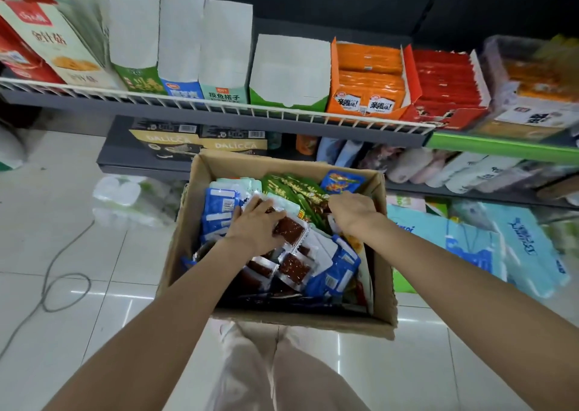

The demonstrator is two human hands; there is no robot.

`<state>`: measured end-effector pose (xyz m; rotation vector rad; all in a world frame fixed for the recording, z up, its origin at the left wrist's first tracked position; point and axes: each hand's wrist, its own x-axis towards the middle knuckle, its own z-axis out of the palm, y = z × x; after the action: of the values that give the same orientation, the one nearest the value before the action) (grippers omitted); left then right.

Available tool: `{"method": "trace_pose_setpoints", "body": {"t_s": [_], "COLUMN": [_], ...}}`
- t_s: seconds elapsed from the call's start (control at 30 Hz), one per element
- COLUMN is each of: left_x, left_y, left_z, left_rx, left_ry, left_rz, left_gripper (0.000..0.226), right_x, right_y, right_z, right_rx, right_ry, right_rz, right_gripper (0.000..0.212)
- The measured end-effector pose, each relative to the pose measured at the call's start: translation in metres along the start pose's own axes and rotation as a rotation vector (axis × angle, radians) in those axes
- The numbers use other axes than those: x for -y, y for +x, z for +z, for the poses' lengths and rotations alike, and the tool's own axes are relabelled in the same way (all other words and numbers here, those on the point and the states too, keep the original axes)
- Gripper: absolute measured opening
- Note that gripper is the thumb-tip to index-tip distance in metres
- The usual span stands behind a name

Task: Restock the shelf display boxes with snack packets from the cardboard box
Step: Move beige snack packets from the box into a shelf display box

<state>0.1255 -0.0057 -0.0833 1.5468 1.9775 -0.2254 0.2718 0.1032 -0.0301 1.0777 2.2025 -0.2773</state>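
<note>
Snack packets [283, 238] lie heaped in the open cardboard box [275, 319], which sits on the tiled floor [62, 254] just in front of the shelf, and both hands are down inside it sorting. The left hand [255, 225] lies over the clear-windowed packets with dark red contents [293, 268] near the middle of the pile, its fingers bent around the top one with the thumb along its edge, so it appears to be gripping that packet. The right hand [352, 211] reaches into the green packets [297, 194] at the far side of the box; its fingers curl down among them, but whether they have closed on one I cannot tell. Blue packets [219, 210] stand on edge along the left wall of the box. The step in hand looks like gathering one kind of packet, and it goes best if each hand takes a single flavour, squares the bundle so the packets face the same way, and lifts it clear without dragging neighbours along. Up on the wire-fronted shelf [219, 109], the green display box [289, 75] and the white-lined boxes to its left appear empty or low, while the orange display box [369, 81] and the red display box [445, 90] already look full, so green packets probably belong in the green display box. Matching print before loading would avoid mixing stock.
</note>
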Motion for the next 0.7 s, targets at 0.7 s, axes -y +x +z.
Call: {"method": "trace_pose_setpoints", "body": {"t_s": [0.7], "left_x": [-0.037], "left_y": [0.006], "left_z": [-0.039], "left_rx": [-0.448], "left_ry": [-0.488], "left_rz": [0.096], "left_gripper": [0.027], "right_x": [-0.038], "right_y": [-0.005], "right_z": [0.014], "right_rx": [-0.191], "right_ry": [0.834], "right_rz": [-0.215], "right_gripper": [0.040]}}
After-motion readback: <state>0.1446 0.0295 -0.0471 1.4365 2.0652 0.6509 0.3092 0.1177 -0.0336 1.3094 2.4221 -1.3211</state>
